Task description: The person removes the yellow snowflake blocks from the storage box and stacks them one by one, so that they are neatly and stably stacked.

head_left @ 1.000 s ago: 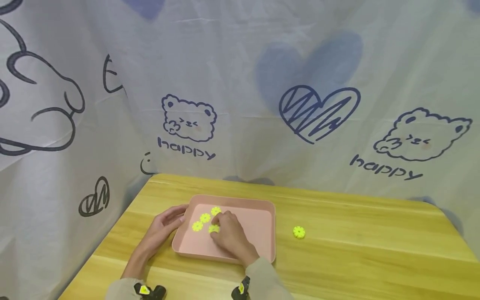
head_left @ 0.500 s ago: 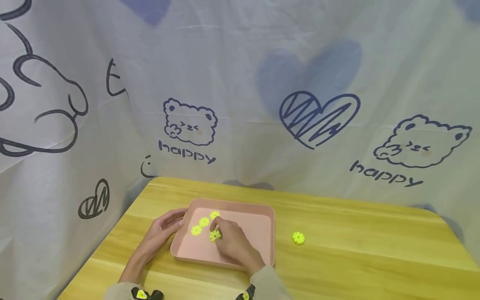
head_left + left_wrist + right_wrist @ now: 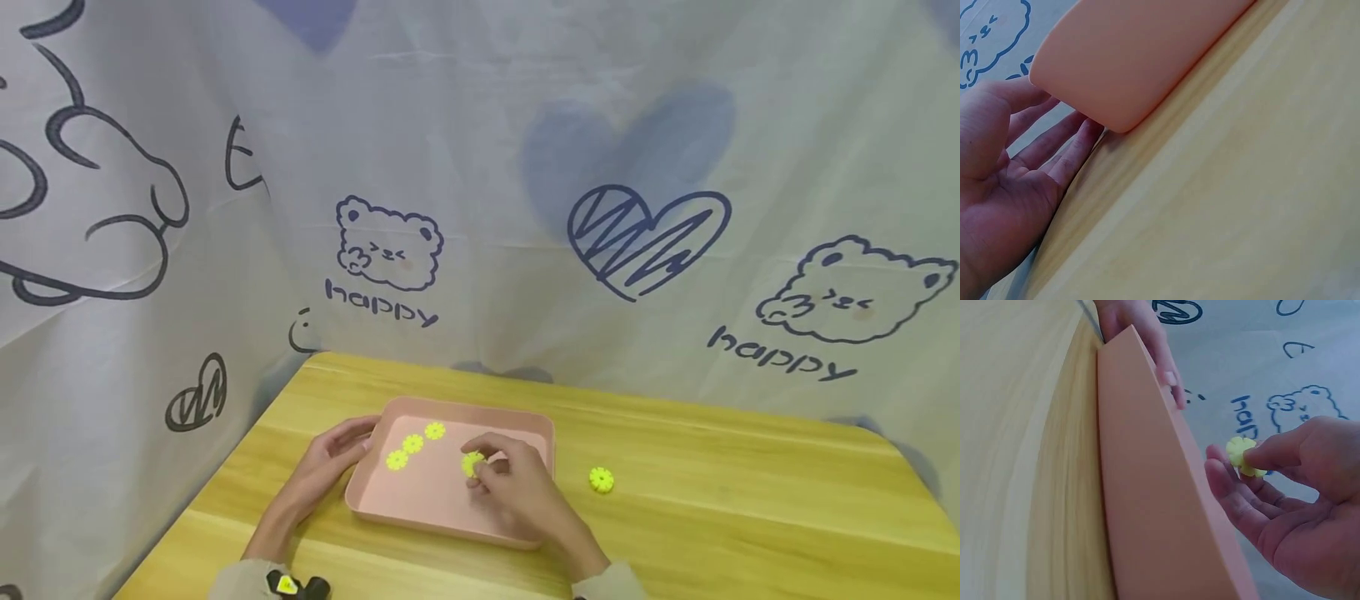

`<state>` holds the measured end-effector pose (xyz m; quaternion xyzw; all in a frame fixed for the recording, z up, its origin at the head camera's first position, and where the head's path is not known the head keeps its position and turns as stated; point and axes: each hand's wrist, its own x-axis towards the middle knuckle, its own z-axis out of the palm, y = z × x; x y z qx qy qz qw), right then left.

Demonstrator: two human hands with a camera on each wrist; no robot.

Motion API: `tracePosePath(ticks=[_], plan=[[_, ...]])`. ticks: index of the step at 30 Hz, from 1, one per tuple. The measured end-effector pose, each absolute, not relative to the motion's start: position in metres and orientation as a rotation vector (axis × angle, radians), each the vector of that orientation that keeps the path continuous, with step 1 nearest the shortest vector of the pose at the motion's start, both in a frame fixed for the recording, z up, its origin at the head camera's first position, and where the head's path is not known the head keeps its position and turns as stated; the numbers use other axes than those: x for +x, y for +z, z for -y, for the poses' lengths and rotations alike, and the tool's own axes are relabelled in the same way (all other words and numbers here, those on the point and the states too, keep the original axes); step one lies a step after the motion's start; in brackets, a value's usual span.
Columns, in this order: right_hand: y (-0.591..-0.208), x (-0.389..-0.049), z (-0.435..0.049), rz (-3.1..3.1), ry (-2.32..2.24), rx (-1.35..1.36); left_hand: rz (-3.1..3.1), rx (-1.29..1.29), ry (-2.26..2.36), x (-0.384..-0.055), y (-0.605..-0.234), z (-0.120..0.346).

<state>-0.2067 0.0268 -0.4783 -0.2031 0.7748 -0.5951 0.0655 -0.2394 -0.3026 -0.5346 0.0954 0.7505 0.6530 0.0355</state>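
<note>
My right hand [image 3: 517, 483] pinches a yellow flower-shaped disc [image 3: 472, 464] between thumb and fingers, over the right half of the pink tray [image 3: 420, 510]. In the right wrist view the disc [image 3: 1242, 455] shows raised beside the tray's rim, the thumb pressing its face. Three similar yellow discs [image 3: 412, 444] lie in a slanted row in the tray's left part. My left hand [image 3: 322, 467] rests at the tray's left side, its thumb tip at the rim. In the left wrist view, relaxed fingers [image 3: 1079, 140] reach to the outside of the tray wall [image 3: 1116, 69].
One more yellow disc [image 3: 601, 480] lies on the wooden table [image 3: 720, 483], right of the tray. A white cloth [image 3: 495, 167] printed with bears, hearts and "happy" hangs behind and left of the table.
My right hand has taken hold of a disc in the tray, lifted it and carried it to the right. The left hand stays at the tray's side.
</note>
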Motion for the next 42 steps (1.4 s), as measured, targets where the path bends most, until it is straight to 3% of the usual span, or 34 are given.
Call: tracePosePath(ticks=[17, 28, 42], plan=[[-0.474, -0.180, -0.119, -2.456, -2.010, -0.273, -2.294, 0.334, 2.017, -0.242, -0.533, 0.302], [-0.473, -0.182, -0.167, -2.629, -1.969, -0.302, -2.339, 0.337, 1.985, -0.239, -0.535, 0.302], [-0.473, -0.187, -0.186, -2.631, -1.900, -0.165, -2.301, 0.309, 1.982, -0.237, -0.531, 0.301]])
